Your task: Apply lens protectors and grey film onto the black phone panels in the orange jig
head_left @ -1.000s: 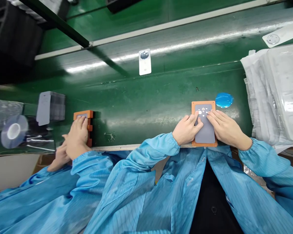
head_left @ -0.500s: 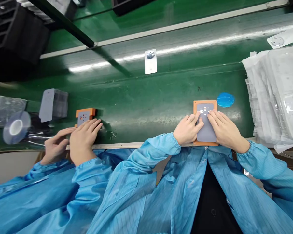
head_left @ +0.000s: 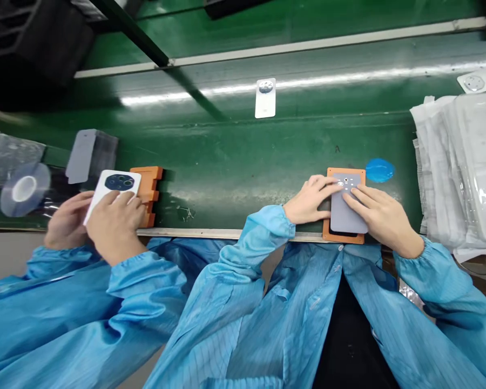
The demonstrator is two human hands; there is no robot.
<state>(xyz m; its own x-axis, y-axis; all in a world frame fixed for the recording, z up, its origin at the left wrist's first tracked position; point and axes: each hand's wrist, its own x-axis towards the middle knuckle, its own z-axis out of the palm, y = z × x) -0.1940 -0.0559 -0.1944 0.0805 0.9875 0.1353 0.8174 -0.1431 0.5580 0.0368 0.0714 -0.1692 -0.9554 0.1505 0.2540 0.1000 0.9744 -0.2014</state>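
Note:
A grey phone-shaped panel (head_left: 345,212) with small holes at its top lies over an orange fixture (head_left: 350,240). Its lower end sits slightly off the fixture, and a dark strip shows beneath. My left hand (head_left: 310,199) is at the left side, fingers stretched and thumb apart, an index fingertip near the upper holes. On the right side my right hand (head_left: 384,219) has its fingers over the panel's face and edge; its thumb is hidden. A round blue film (head_left: 379,170) lies just right of the fixture.
At left, a co-worker's hands (head_left: 115,221) hold a white phone back (head_left: 101,189) beside another orange fixture (head_left: 146,189). A further white back (head_left: 265,102) lies farther up the green bench. Plastic trays (head_left: 480,173) are stacked at right; a tape roll (head_left: 8,192) is far left.
The grey panel's lower end has shifted up off the fixture, and my left fingers have spread. The co-worker now holds a white phone back away from the other fixture.

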